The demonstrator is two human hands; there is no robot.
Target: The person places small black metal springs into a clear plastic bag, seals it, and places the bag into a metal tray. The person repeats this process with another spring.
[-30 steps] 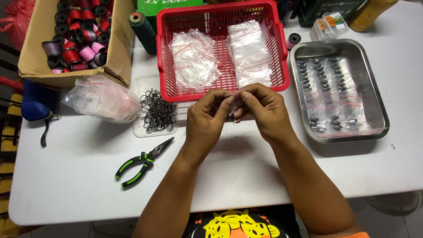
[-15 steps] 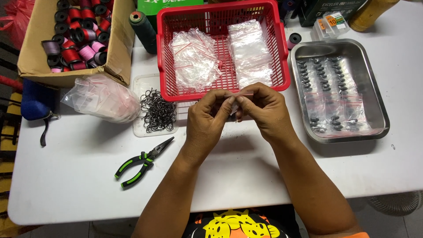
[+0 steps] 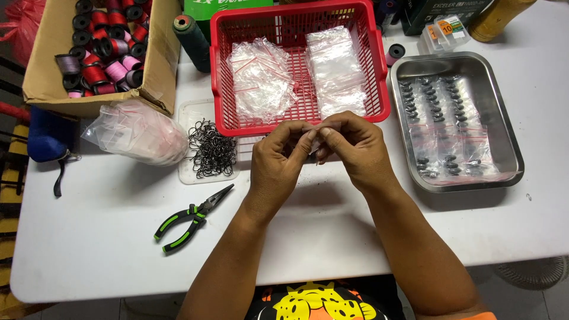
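Left hand (image 3: 277, 161) and right hand (image 3: 354, 147) — grips pinched shut on a small clear bag (image 3: 315, 142) — before the red basket (image 3: 228, 112).

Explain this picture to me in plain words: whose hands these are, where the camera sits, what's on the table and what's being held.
The camera sits on a person's head, looking down at their own bare hands over a white table. The left hand and right hand meet in front of a red basket of clear bags, pinching something small and clear; I cannot tell exactly what. Nearby lie green-handled pliers, a tray of dark hooks, a cardboard box of thread spools and a metal tray of bagged pieces.
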